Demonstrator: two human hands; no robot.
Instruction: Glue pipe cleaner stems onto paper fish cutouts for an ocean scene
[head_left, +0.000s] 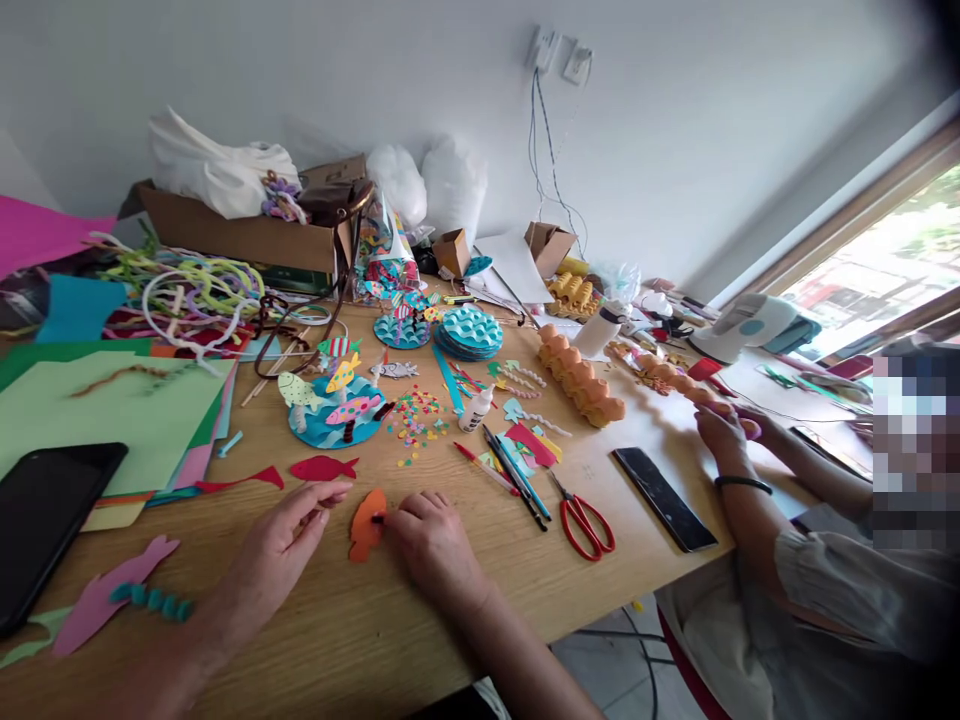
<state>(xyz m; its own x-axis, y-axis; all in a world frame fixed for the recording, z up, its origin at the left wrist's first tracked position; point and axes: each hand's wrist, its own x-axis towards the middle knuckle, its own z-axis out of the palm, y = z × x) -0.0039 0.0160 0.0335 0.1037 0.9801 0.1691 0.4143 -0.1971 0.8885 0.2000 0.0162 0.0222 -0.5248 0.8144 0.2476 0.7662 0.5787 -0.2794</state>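
Note:
An orange paper fish cutout [366, 522] lies on the table between my hands. My right hand [436, 548] is at its right edge, fingers curled closed around a small dark piece [377, 518] that touches the fish. My left hand [283, 535] hovers left of the fish with thumb and fingertips brought together; anything between them is too small to see. Just beyond its fingertips rests a red paper fish [322, 468], with a pointed red paper scrap [244, 481] beside it. Farther back, a blue wavy disc [307, 425] carries several standing patterned paper fish.
Red-handled scissors [587, 525], pens [517, 478], a glue bottle [476, 410] and a phone [664, 498] lie to the right. Coloured paper sheets [97, 410], another phone [52, 520] and a pink cutout [112, 595] are left. A co-worker's hands [724, 435] hold an orange egg-carton strip.

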